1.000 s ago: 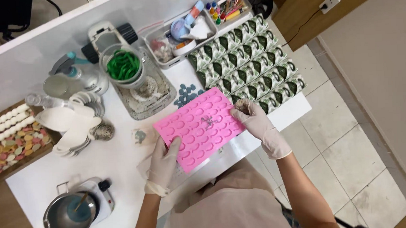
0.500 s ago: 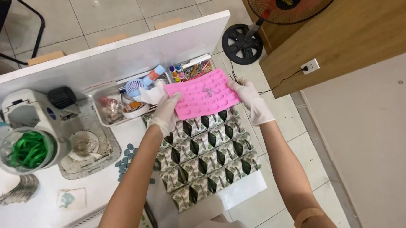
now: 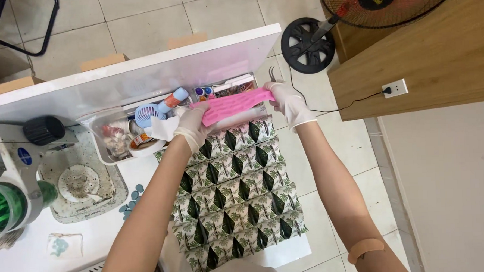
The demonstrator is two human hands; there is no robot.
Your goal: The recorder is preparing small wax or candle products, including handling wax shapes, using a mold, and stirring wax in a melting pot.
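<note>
Pink silicone mould [image 3: 232, 105] hangs stretched between two gloved hands, its long axis running left to right, tilted nearly edge-on. Left hand [image 3: 191, 127] grips one end, right hand [image 3: 287, 100] the other, above the leaf-patterned packets [image 3: 234, 196] on the white surface [image 3: 88, 94].

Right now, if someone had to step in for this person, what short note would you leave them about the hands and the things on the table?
Left hand: gloved, gripping the left end of the pink mould.
Right hand: gloved, gripping the mould's right end.
Mould: held tilted, edge-on to the camera, above the far end of the leaf-print packets, next to the clear supply tray.
Packets: laid in rows on the white table.
Done: mould is lifted off the table, in both hands.
Left: it is not yet set down anywhere; whether its cavities hold anything cannot be seen.
</note>
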